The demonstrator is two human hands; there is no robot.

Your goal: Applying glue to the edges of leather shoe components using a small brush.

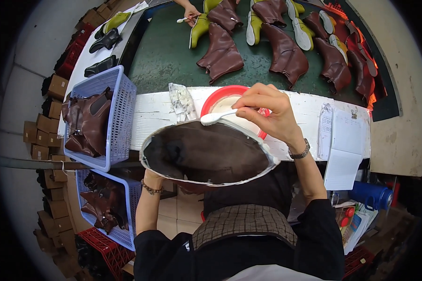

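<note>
A brown leather boot upper (206, 150) is held up in front of me, its wide opening facing up, with a whitish edge and dark brown lining. My left hand (154, 176) supports it from the left underside; the fingers are hidden behind it. My right hand (269, 108) pinches a white toothbrush (220, 115) between thumb and fingers. The brush head lies at the far edge of the opening. Just beyond, partly covered by my right hand and the upper, is a red bowl (211, 99) with a cream-white substance in it.
Brown and lime-green boots (222, 54) lie on the green table (159, 51), where a co-worker's hand (191, 13) holds a white brush. Blue baskets (132, 103) of brown uppers stand left. At right are papers (344, 145) and a blue bottle (370, 195). A crumpled bag (182, 103) lies beside the bowl.
</note>
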